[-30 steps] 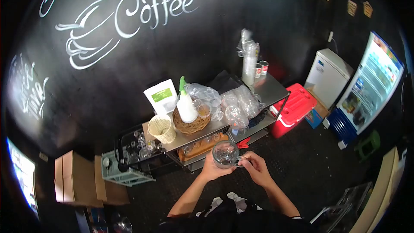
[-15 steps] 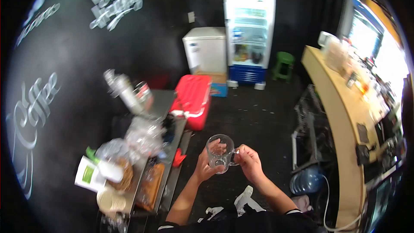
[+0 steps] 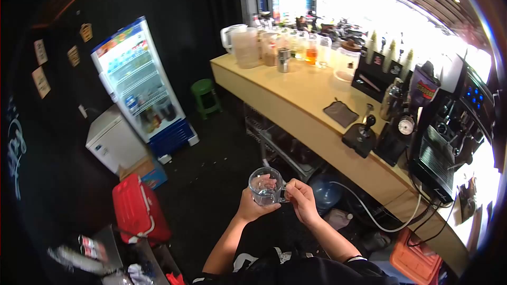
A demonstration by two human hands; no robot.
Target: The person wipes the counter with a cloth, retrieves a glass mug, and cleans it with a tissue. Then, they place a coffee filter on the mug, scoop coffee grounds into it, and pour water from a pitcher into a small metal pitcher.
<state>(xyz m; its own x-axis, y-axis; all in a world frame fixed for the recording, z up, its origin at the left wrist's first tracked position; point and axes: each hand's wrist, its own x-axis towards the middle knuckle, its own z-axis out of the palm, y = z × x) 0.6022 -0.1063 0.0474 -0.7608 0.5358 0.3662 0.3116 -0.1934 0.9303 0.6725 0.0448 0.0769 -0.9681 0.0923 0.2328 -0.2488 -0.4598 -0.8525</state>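
- I see the glass mug (image 3: 265, 187) held in the air at chest height, out in front of the long wooden tabletop (image 3: 311, 95) and lower than its top, over the dark floor (image 3: 211, 163).
- The mug is upright or close to it, its open mouth tipped slightly towards the camera. It is clear, and I cannot tell whether there is any liquid in it.
- My left hand (image 3: 252, 208) is cupped round the mug's body from the side away from the tabletop, with the fingers curled behind the glass and showing through it.
- My right hand (image 3: 300, 200) is on the tabletop side of the mug, thumb and fingers pressed together in a pinch on the handle.
- Both forearms come up from the bottom edge of the view, with a dark top below them.
- On the tabletop's far end stands a cluster of pitchers (image 3: 243, 45) and jars. Nearer along it lie a grey cloth (image 3: 340, 113) and a black mat (image 3: 359, 140) with a tamper on it.
- At the tabletop's right end sits the espresso machine (image 3: 454, 132) (only partly in view, washed out by the bright light).
- Under the tabletop, near my right hand, is a blue water bottle (image 3: 323, 192) with a hose running from it.
- Across the floor from the tabletop stand a lit display fridge (image 3: 140, 82), a white chest freezer (image 3: 113, 140) and a red cooler box (image 3: 137, 208).
- A green stool (image 3: 205, 92) stands between the fridge and the tabletop's far end.
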